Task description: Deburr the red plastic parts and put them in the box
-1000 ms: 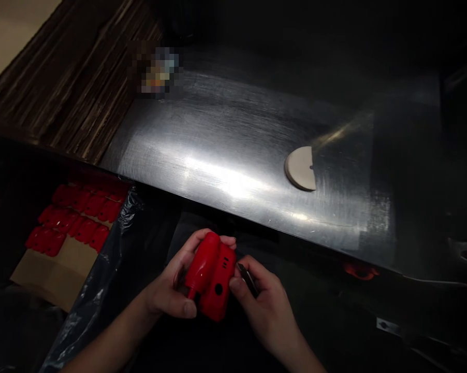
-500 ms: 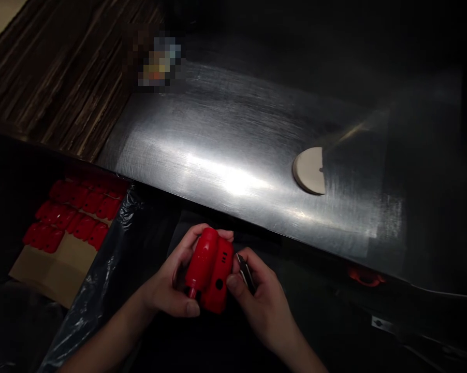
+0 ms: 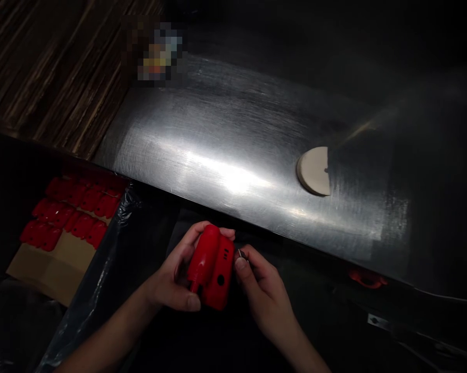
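Red plastic part just off near edge of worktop. Left hand curled round part, thumb at its lower end. Right hand pinching small dark tool, also off worktop's near edge; tool-to-part contact unclear. Pale half-round block on worktop. Red pieces on cardboard below worktop's left end.

Left hand partly hidden behind red casing. Small tool in right hand mostly covered by the grip; possibly a blade, hard to tell. Both forearms cut by bottom edge. Cardboard stack cropped upper left; patch beside it pixelated past reading.
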The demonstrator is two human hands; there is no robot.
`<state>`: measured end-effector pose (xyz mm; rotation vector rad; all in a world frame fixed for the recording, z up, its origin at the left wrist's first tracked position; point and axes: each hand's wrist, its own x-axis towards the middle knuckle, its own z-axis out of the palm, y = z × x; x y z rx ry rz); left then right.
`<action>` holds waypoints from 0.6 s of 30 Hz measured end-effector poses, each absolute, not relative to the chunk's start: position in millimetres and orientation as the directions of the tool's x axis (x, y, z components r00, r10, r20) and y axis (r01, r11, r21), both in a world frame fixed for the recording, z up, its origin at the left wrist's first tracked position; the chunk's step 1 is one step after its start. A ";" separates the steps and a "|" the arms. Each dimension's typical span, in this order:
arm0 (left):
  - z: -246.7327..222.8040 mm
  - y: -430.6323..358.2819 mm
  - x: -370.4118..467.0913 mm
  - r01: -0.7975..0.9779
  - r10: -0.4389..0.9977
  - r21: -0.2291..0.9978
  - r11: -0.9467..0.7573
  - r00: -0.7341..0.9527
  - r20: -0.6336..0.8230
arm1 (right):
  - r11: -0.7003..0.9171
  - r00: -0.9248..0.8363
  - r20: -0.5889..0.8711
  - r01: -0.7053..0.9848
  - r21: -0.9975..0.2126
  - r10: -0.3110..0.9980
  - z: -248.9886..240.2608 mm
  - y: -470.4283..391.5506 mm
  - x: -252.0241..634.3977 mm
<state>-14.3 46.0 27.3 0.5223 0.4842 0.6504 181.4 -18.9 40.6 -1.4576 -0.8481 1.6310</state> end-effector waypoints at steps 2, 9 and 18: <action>27.3 45.9 -14.4 -0.444 0.673 0.586 0.678 0.695 -0.252 | -0.474 -0.039 -0.472 -0.108 -0.874 0.881 41.7 -18.8 181.3; 25.7 41.9 -16.8 -0.467 0.678 0.567 0.679 0.696 -0.238 | -0.439 -0.023 -0.439 -0.101 -0.893 0.898 42.3 -22.2 180.2; 26.9 37.3 -13.2 -0.489 0.678 0.542 0.684 0.699 -0.225 | -0.402 0.010 -0.403 -0.059 -0.914 0.915 42.2 -28.3 179.7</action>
